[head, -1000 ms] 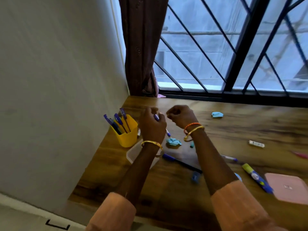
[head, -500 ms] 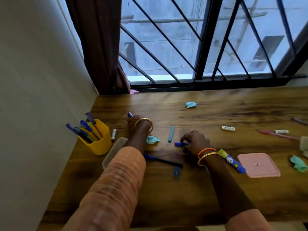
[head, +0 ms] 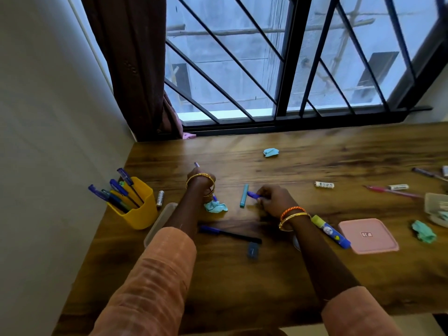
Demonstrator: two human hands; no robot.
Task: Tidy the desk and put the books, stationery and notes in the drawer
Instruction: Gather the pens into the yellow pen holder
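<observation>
Hands apart: left (head: 202, 181) curled round pen (head: 196, 164), right (head: 271, 198) pinching blue cap (head: 253, 195). Bring together, align cap with tip, press straight, then drop into yellow cup (head: 138, 209).

This looked like a study corner in a home. A wooden tabletop (head: 315, 275) was pushed into the angle of a plain pale wall (head: 48, 117) under a barred window (head: 278, 69) with a dark curtain (head: 135, 69) drawn aside. A yellow pen cup (head: 138, 209), loose pens, crumpled notes (head: 271, 152) and a pink lid (head: 368, 236) lay scattered about. Through the glass stood what seemed, in the blur, a neighbouring building.
</observation>
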